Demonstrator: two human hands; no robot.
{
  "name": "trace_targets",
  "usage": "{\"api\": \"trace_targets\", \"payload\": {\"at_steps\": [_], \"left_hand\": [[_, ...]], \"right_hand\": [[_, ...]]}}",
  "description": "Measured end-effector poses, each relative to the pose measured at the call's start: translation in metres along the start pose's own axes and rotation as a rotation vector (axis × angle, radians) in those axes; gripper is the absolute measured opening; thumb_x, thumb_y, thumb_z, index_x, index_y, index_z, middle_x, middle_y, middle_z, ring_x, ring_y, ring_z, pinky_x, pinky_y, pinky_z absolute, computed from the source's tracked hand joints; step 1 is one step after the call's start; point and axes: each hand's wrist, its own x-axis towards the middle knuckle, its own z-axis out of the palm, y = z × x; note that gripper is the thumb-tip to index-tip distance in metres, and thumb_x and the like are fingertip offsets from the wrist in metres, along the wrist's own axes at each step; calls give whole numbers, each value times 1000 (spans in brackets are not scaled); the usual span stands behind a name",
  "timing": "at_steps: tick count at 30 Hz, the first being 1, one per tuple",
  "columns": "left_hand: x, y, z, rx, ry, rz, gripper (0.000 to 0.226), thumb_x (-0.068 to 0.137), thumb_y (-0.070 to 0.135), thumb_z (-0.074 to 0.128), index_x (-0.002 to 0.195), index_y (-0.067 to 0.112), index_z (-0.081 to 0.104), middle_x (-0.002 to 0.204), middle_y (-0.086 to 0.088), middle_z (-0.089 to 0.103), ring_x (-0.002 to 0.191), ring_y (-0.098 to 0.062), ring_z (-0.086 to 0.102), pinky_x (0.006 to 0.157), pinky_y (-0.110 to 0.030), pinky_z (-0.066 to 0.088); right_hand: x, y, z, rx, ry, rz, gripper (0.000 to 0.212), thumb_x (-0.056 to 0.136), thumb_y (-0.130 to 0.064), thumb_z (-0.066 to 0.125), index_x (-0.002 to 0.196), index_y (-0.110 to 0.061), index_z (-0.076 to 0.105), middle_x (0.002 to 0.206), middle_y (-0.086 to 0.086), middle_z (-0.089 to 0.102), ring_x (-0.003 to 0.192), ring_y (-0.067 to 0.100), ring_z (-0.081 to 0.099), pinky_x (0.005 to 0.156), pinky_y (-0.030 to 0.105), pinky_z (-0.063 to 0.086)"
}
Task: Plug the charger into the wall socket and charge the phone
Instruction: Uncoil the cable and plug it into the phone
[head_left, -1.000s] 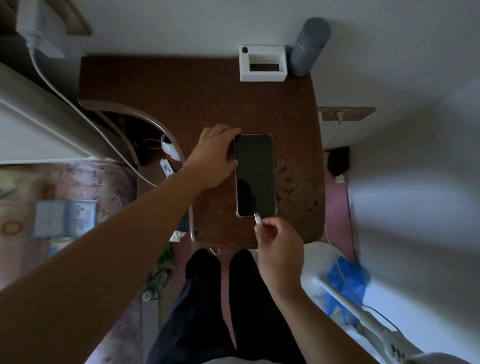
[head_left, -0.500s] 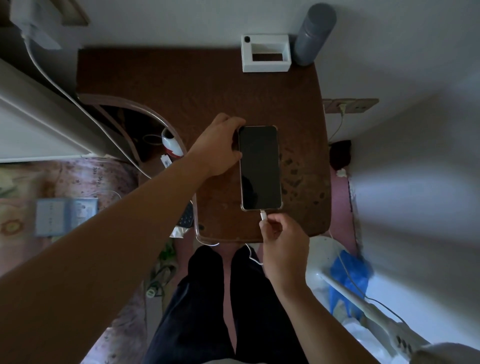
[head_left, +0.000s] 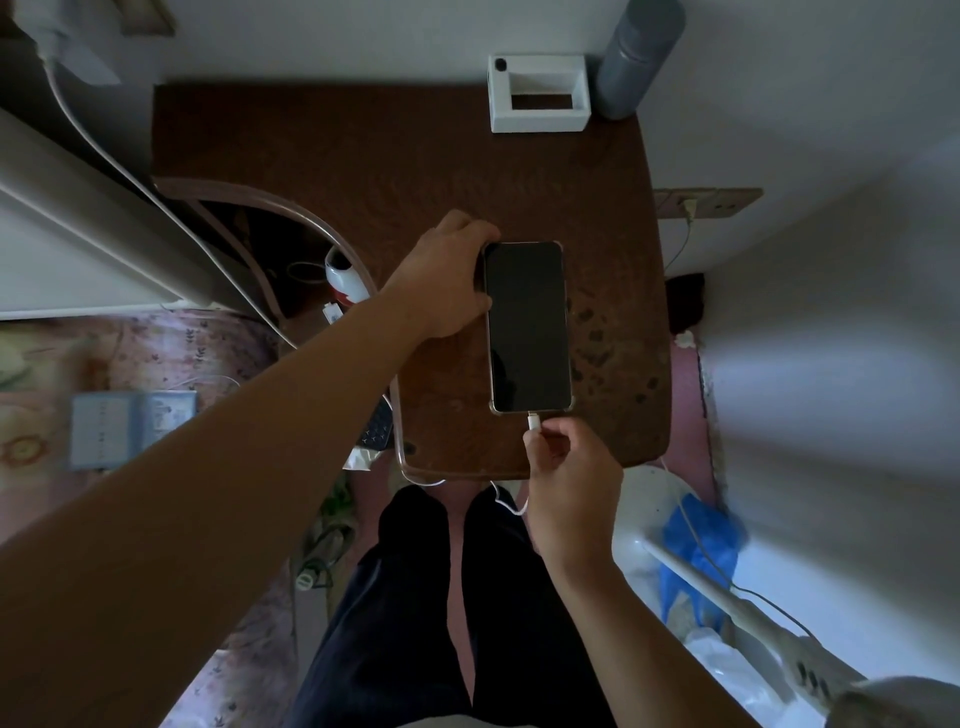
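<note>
A black phone (head_left: 527, 327) in a clear case lies screen up and dark on the brown table (head_left: 395, 171). My left hand (head_left: 447, 280) grips its upper left edge. My right hand (head_left: 566, 473) pinches the white cable plug (head_left: 533, 420), whose tip touches the phone's bottom edge. The white cable (head_left: 506, 500) trails from that hand over the table's near edge. A wall socket strip (head_left: 706, 201) on the right wall holds a plugged charger (head_left: 690, 208) with a thin cable hanging down.
A white box frame (head_left: 540, 93) and a grey cylinder (head_left: 639, 57) stand at the table's far edge. A white ledge (head_left: 78, 249) with a thick cable lies left. A white rail (head_left: 737, 613) and blue bag (head_left: 701, 540) sit lower right. My legs are below.
My right hand has brought the cable plug from just below the phone up against its bottom edge. The view has shifted slightly; my left hand keeps hold of the phone.
</note>
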Motion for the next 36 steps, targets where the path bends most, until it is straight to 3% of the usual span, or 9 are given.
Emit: {"api": "trace_targets", "payload": {"at_steps": [4, 14, 20, 24, 27, 36], "left_hand": [[1, 0, -2, 16, -23, 7, 65, 76, 19, 74, 135, 17, 47, 137, -7, 43, 119, -27, 48, 101, -40, 45], [3, 0, -3, 33, -44, 24, 67, 78, 17, 71, 139, 17, 44, 140, -7, 43, 122, -30, 46, 103, -46, 44], [3, 0, -4, 34, -44, 33, 64, 77, 17, 72, 136, 18, 46, 137, -7, 44, 122, -30, 46, 103, -44, 44], [3, 0, -4, 11, -39, 25, 65, 76, 16, 73, 136, 17, 47, 137, -7, 44, 121, -29, 47, 102, -44, 44], [3, -1, -4, 8, -38, 20, 66, 76, 16, 73, 136, 17, 46, 137, -7, 43, 121, -30, 47, 103, -45, 45], [2, 2, -2, -11, -24, 21, 63, 77, 11, 70, 136, 15, 47, 137, -9, 44, 119, -31, 49, 102, -44, 45]], "right_hand": [[2, -1, 1, -26, -7, 2, 14, 90, -22, 63, 99, -12, 67, 92, 2, 70, 79, 10, 63, 64, 15, 45], [1, -6, 5, -192, -1, -49, 16, 92, -27, 59, 103, -17, 64, 98, -2, 69, 84, 10, 64, 67, 27, 53], [1, -3, 7, -186, 16, -63, 11, 91, -25, 60, 98, -17, 63, 94, -2, 68, 80, 9, 61, 62, 21, 48], [3, -1, 8, -187, 44, -82, 9, 90, -23, 62, 96, -15, 64, 92, -1, 68, 75, 8, 56, 57, 12, 36], [4, 1, 8, -184, 54, -95, 7, 89, -21, 63, 94, -16, 63, 92, -1, 68, 75, 9, 59, 59, 18, 42], [7, 4, 10, -193, 56, -134, 6, 89, -19, 63, 92, -15, 63, 90, 0, 68, 72, 6, 55, 55, 9, 34]]}}
